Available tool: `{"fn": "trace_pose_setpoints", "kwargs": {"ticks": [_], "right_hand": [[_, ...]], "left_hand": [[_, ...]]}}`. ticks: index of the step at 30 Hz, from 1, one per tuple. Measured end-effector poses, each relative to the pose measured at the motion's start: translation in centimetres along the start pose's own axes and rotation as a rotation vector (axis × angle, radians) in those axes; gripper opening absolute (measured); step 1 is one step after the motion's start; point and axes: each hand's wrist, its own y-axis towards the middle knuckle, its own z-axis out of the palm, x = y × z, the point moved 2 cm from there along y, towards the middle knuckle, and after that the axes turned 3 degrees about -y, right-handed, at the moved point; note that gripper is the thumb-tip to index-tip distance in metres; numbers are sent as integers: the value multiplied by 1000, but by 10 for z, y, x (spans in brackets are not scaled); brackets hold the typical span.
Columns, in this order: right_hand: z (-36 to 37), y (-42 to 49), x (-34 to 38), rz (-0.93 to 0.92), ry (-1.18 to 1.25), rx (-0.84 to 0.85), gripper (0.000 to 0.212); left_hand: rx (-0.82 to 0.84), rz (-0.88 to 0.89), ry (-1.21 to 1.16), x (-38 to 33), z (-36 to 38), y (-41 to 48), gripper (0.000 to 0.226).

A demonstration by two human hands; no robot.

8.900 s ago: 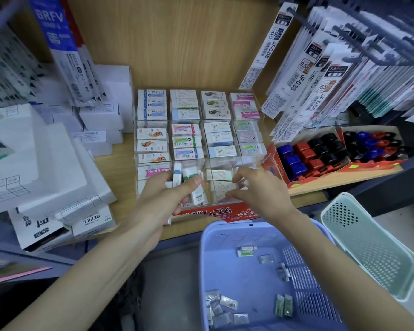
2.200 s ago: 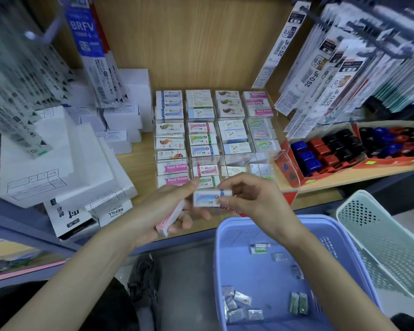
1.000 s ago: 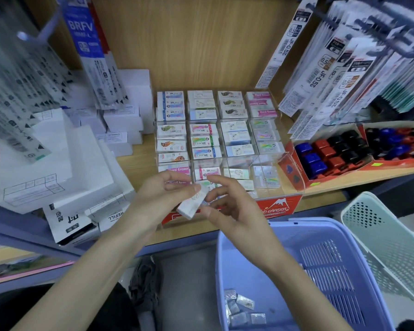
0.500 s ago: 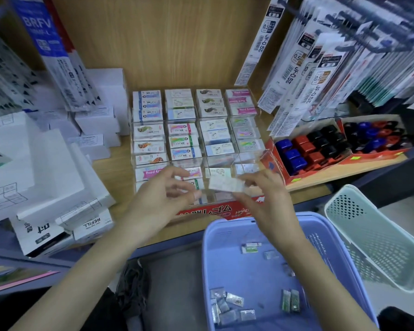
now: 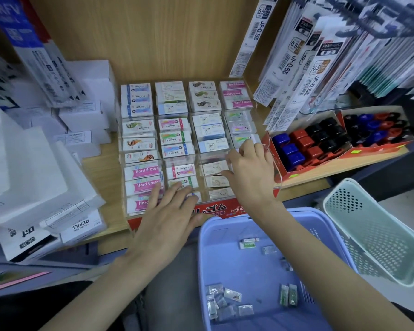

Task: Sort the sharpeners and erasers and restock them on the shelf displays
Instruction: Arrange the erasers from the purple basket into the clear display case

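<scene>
L hand (image 5: pixel 167 218) flat on clear acrylic eraser display (image 5: pixel 213 209), 7 o'clock corner; R hand (image 5: pixel 251 174) over 4 o'clock compartment.

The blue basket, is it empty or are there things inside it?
Not empty. The blue basket holds several small wrapped packets, scattered loosely on its floor.

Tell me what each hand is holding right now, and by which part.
Left hand holds nothing; its straight fingers lie on the front erasers. Right hand covers the display's right column, palm down; any grip is hidden.
</scene>
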Motion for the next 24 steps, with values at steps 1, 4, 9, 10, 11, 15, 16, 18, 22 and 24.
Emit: {"fn": "trace_pose_setpoints", "kwargs": {"ticks": [1,4,9,10,11,15,16,18,22,24], "right_hand": [[-2,-1,-2,-26,68,-12,25],[-11,-11,-8,-176,290,71,21],[-8,-30,-8,-386,126,177,51],[-7,-30,-6,-390,69,164,50],[-6,-30,-4,-389,40,134,48],[-2,-28,1,-370,32,73,47],[0,-27,2,-365,39,84,48],[3,-27,6,-356,46,106,49],[3,-27,8,-347,99,216,57],[-5,-28,0,-334,219,243,56]], "left_hand": [[-13,4,-7,0,0,0,63],[-64,24,-16,2,3,0,43],[-98,41,-13,3,5,1,28],[-78,34,-7,3,5,1,34],[-67,32,-2,2,4,1,39],[-28,15,-13,1,1,0,43],[-26,16,-13,1,0,1,42],[-45,32,-10,1,2,1,35],[44,-10,-37,1,-3,1,36],[117,-47,-111,0,-6,2,40]]}}
